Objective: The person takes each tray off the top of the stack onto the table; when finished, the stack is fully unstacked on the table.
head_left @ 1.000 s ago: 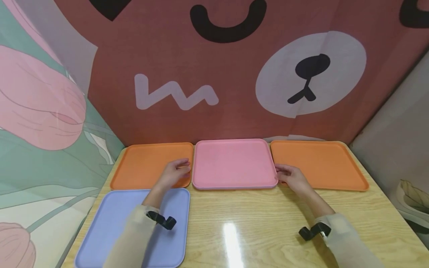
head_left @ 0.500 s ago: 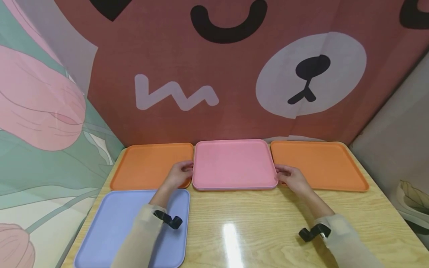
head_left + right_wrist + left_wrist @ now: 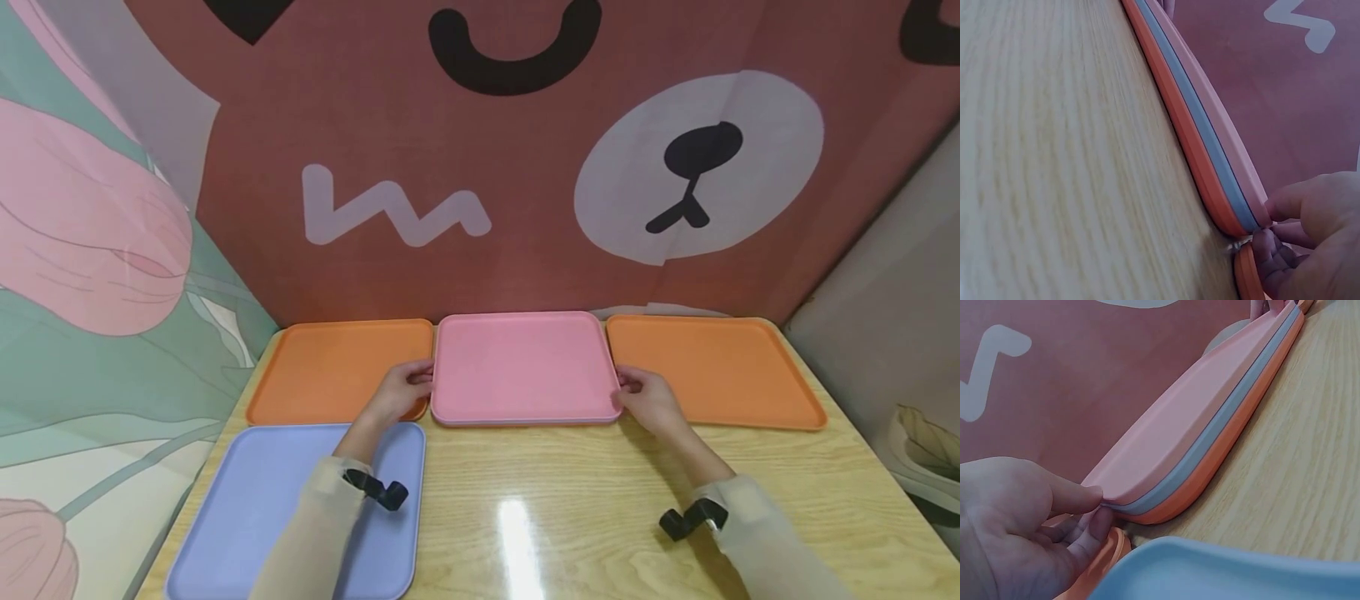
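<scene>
A pink tray (image 3: 525, 367) tops a stack at the back middle of the table. Under it, the wrist views show a blue tray (image 3: 1210, 434) and, lowest, an orange tray (image 3: 1175, 106). With curled fingers, my left hand (image 3: 393, 390) pinches the pink tray's left edge, fingertips at the rim. On the opposite side, my right hand (image 3: 651, 400) pinches the right edge near the front corner. How far the fingertips reach under the rims is hidden. The stack lies flat, its layers closely aligned.
Single orange trays flank the stack, one at left (image 3: 322, 367) and one at right (image 3: 720, 367). A larger blue tray (image 3: 225, 517) lies front left, beneath my left forearm. A printed cloth (image 3: 525, 167) hangs directly behind the wooden table (image 3: 585, 483).
My left hand has moved right from over the left orange tray to the pink tray's left edge. My right hand has shifted slightly and its fingers have drawn in at the right edge.
</scene>
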The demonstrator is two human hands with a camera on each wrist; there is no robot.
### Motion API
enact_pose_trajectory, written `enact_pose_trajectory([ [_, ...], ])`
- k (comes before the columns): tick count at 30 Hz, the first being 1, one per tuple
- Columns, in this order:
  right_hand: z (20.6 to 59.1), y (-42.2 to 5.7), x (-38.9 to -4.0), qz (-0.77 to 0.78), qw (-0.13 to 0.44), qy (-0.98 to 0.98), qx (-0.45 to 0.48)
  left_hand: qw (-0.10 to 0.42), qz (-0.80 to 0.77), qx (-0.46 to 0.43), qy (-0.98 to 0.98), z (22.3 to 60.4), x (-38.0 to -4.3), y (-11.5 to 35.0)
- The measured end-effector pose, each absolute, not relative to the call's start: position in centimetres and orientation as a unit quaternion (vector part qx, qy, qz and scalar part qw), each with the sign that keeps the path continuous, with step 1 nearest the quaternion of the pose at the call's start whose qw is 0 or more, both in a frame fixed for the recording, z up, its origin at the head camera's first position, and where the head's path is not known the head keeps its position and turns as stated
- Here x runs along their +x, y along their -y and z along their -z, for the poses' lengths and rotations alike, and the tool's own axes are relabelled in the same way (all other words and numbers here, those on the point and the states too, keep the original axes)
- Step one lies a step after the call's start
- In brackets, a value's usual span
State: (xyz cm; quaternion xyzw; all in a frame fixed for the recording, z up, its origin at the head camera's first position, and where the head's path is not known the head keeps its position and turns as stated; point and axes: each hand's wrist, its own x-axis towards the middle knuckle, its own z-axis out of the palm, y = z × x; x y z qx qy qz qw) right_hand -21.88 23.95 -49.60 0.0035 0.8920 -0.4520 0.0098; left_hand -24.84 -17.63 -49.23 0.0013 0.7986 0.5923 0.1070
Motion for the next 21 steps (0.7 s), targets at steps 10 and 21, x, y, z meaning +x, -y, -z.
enact_pose_trajectory([
  [10, 48.9, -24.8, -21.9, 0.502, 0.048, -0.863, 0.023, 0.105, -0.586, 0.001, -0.803, 49.5, -24.7, 17.8],
  [21, 47.9, -26.0, -21.8, 0.686, 0.115, -0.718, -0.028, 0.114, -0.587, -0.010, -0.801, 49.6, -25.4, 17.7],
])
